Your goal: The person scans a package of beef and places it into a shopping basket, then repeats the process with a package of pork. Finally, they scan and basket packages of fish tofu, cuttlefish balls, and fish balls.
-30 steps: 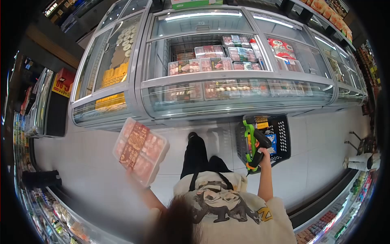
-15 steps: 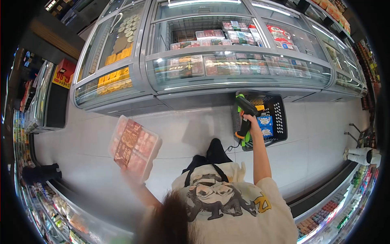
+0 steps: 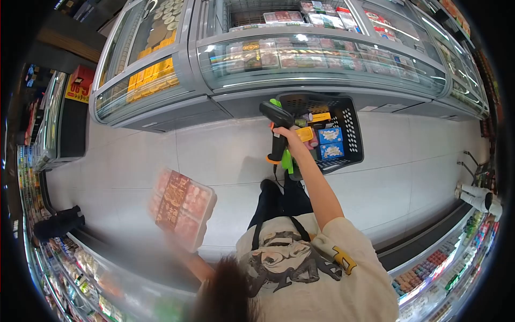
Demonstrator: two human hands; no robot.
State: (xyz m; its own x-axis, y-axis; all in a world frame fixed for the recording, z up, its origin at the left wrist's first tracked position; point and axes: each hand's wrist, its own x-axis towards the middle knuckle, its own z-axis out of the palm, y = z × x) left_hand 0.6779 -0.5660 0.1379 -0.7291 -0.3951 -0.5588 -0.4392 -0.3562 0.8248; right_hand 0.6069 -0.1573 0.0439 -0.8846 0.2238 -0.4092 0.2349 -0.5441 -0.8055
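Note:
A clear plastic tray of pink meat (image 3: 196,206) with a brown printed label is held out over the floor at the left. My left hand (image 3: 174,242), blurred, grips its lower edge. My right hand (image 3: 287,133) is wrapped round the handle of a black and orange handheld scanner (image 3: 278,115), which is held over the left side of a black shopping basket (image 3: 352,129). Blue packs (image 3: 330,143) and yellow packs (image 3: 304,134) lie in the basket. A cable hangs below the scanner's handle.
Glass-fronted freezers (image 3: 322,83) with packaged food stand ahead, the basket on the floor against them. At the right edge is a person's light-trousered leg (image 3: 473,196); another person in dark clothes (image 3: 59,222) is at the left. Stocked shelves (image 3: 434,263) line the near side.
The scanner in my right hand has moved left relative to the basket and now points up-left. The basket and freezers sit higher and further left or closer in view. The meat tray has shifted slightly down.

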